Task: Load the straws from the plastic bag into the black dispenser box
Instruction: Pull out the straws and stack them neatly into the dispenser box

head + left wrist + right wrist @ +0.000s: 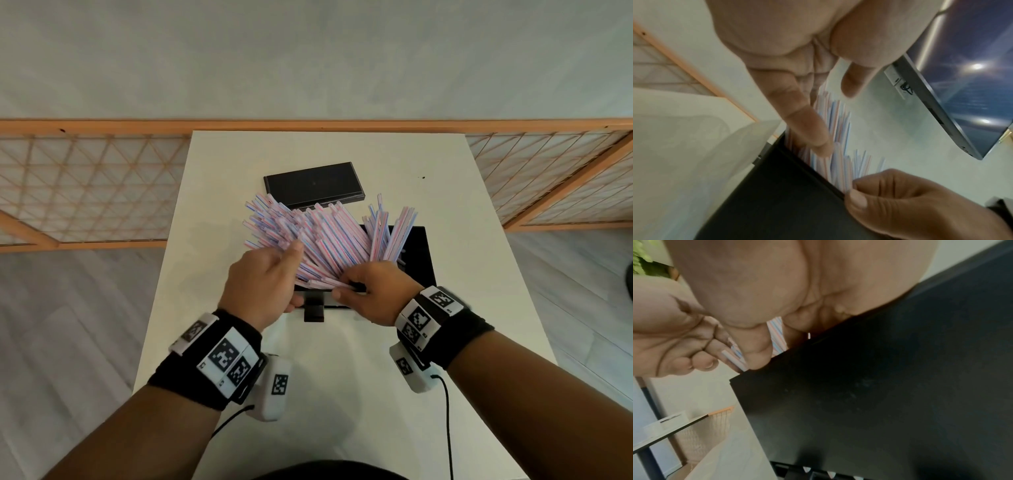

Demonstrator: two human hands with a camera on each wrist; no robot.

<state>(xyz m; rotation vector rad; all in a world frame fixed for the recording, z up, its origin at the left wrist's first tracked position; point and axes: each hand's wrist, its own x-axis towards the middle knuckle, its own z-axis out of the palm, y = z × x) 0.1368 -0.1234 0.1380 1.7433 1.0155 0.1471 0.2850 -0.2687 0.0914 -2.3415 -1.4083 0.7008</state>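
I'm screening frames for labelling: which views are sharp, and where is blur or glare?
Head view: sharp on the straws, edges bowed by the wide lens. Left wrist view: soft, lamp glare on the dark screen. Right wrist view: blurred, the black dispenser box dim and featureless.

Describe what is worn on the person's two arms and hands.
Both hands are bare, no gloves or sleeves. Each wrist carries a black fabric band with white rectangular plates printed with black square markers. A white camera pod, also marked, hangs under the left wrist, and another pod under the right. A thin black cable trails from each pod toward the body.
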